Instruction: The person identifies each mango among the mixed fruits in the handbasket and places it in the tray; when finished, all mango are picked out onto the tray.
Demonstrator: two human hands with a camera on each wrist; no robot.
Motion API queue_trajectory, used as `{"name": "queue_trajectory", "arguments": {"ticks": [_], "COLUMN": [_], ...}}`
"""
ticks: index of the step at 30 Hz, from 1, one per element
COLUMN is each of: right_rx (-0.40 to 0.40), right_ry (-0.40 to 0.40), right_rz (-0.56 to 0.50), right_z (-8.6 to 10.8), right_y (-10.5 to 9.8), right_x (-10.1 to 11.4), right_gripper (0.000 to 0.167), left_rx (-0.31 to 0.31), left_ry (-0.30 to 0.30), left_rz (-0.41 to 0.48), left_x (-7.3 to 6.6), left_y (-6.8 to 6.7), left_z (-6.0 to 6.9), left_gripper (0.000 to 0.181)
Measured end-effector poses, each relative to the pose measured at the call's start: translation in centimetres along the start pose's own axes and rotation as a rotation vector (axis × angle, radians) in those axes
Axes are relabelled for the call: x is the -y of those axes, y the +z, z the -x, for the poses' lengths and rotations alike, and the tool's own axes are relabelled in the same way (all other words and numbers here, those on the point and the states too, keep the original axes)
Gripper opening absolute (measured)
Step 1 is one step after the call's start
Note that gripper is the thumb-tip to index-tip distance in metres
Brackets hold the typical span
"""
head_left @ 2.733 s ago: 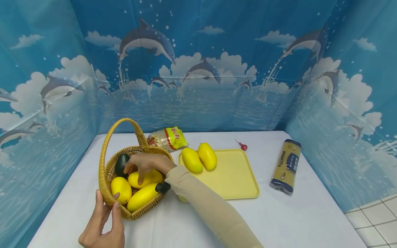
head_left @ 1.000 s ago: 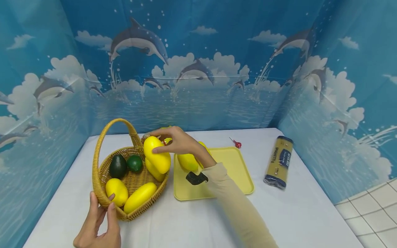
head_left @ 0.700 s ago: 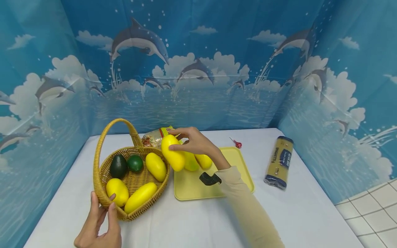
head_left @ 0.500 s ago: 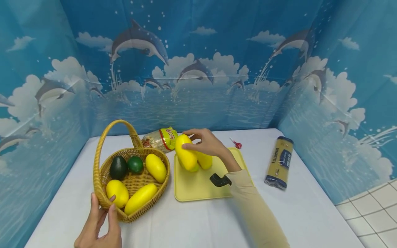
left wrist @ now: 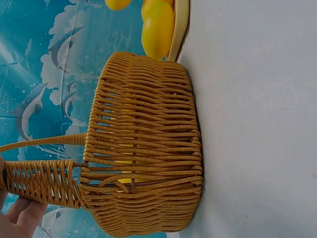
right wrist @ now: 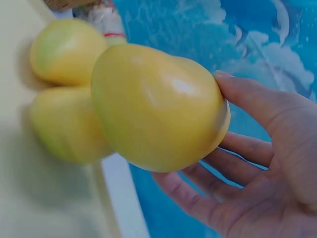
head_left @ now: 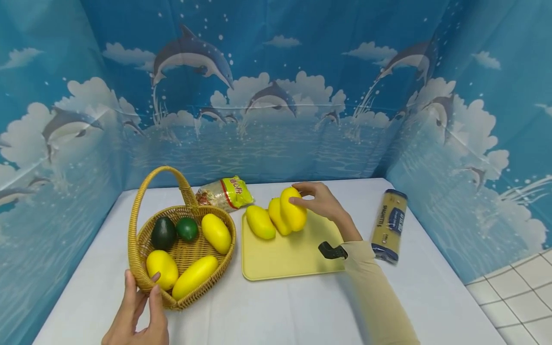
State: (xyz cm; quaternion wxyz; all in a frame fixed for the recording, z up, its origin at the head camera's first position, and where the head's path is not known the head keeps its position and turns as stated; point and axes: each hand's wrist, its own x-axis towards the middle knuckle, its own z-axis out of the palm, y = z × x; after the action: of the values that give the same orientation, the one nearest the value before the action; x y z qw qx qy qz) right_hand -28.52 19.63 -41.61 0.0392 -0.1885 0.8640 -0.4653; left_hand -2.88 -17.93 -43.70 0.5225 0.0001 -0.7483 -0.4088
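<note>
Mango (head_left: 295, 211): in right hand (head_left: 322, 201), grasped between thumb and fingers, over rear of yellow tray (head_left: 286, 261). Two other mangoes (head_left: 260, 222) on tray, just beside; contact with the nearer cannot be told. Left hand (head_left: 140, 309): fingers gripping basket (left wrist: 148, 111) at handle's foot. Inside basket: three yellow fruits (head_left: 217, 233), two dark green fruits (head_left: 164, 233).

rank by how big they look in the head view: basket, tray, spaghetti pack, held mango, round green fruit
1. Basket, handle included
2. Tray, partly covered
3. Spaghetti pack
4. Held mango
5. Round green fruit
</note>
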Motion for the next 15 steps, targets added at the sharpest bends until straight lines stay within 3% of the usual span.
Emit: {"name": "queue_trajectory", "arguments": {"ticks": [5,15], "right_rx": [-0.026,-0.015], "right_ry": [0.094,0.165], "right_rz": [-0.005,0.028], "right_z": [0.3,0.2], "right_y": [-0.3,-0.3], "right_x": [-2.2,-4.8], "right_gripper": [0.059,0.057], "left_rx": [0.003,-0.005], "left_ry": [0.022,0.035], "left_rz": [0.021,0.058], "left_x": [-0.2,-0.2], "left_y": [0.1,0.1], "left_z": [-0.2,-0.4], "left_gripper": [0.053,0.05]}}
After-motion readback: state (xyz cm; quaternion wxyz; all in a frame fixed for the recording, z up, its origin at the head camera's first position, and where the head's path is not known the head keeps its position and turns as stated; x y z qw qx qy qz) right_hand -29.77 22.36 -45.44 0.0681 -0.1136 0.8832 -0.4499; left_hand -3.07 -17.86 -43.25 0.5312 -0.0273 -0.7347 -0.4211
